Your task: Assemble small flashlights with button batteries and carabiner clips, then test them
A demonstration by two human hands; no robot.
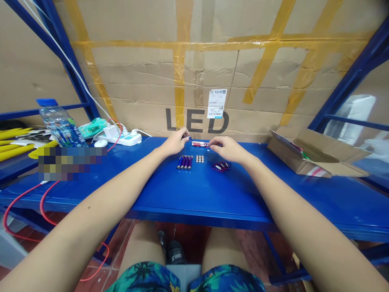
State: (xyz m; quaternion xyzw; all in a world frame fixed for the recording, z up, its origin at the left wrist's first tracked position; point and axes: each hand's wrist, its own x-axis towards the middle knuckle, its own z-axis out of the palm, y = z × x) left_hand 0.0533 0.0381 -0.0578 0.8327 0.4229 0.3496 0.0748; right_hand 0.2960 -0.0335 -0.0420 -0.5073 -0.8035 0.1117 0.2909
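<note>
Both arms reach far across the blue shelf (194, 194). My left hand (175, 142) pinches a small dark part at its fingertips, right beside the left end of a red mini flashlight (199, 144) lying on the shelf. My right hand (226, 148) rests on the flashlight's right end. Just in front lie a row of several purple flashlight tubes (185, 162), a cluster of small silver button cells (199, 158) and a heap of carabiner clips (222, 166) under my right wrist.
An open cardboard box (313, 156) sits at the right. At the left are a water bottle (59, 123), a white power strip (121, 138) with red cable, a mouse and yellow items. A taped cardboard wall marked LED closes the back.
</note>
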